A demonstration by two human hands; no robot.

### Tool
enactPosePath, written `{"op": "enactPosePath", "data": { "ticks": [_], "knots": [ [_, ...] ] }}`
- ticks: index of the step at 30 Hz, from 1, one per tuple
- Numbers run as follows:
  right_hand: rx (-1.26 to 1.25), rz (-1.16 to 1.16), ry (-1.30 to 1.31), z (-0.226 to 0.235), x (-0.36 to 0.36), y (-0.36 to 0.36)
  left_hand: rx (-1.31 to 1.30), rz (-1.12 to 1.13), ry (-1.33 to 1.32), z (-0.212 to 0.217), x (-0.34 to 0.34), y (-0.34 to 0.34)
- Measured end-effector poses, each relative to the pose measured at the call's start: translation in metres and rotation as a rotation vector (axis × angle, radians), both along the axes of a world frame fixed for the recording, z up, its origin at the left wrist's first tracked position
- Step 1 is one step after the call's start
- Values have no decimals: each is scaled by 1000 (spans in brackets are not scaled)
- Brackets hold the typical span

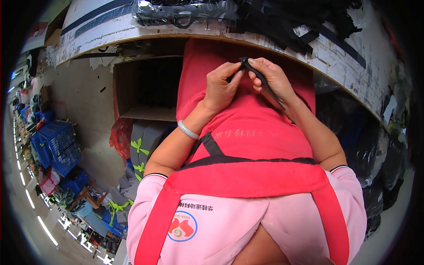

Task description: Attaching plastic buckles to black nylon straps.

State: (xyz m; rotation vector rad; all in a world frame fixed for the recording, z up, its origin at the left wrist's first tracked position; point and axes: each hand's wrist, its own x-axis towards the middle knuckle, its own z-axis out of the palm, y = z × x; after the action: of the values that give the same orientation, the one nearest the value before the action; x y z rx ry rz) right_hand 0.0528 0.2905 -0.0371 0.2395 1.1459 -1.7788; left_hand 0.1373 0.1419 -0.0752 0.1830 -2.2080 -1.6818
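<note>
Two hands meet over a red apron: the left hand (221, 88) and right hand (269, 77) both pinch the top end of a thin black strap (264, 84), whose free length slants down across the right wrist. It looks light, limp and easy to pinch near its end. Behind, a scuffed white worktop (335, 57) carries more black straps (274, 17); blue crates (57, 145) stand left.

2 hands (221, 88) (271, 77) – both on 1 black strap (265, 84). 1 bangle (188, 130), left wrist. 1 worktop (335, 55) w/ 1 heap of black straps (265, 15) – too tangled to count. 1 open cardboard box (145, 88). Approx. 3 blue crates (57, 145).
</note>
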Motion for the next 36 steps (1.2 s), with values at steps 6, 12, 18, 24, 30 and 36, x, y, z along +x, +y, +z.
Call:
{"op": "enactPosePath", "data": {
  "ticks": [6,12,18,24,30,36],
  "knots": [
    [-25,45,17,-9,-6,-1,-45,-55,11,0,1,-3],
    [-98,135,-19,-6,-19,4,753,-130,-417,7,-1,-13],
    [280,189,852,-20,-7,1,988,-129,-585,3,-9,-19],
    [139,18,797,33,-5,-5,870,-9,-448,6,-7,-10],
    [346,223,531,6,-6,6,737,-24,-339,7,-7,-3],
    [392,203,436,-3,-2,2,684,2,-307,2,-2,-1]
  ]
}}
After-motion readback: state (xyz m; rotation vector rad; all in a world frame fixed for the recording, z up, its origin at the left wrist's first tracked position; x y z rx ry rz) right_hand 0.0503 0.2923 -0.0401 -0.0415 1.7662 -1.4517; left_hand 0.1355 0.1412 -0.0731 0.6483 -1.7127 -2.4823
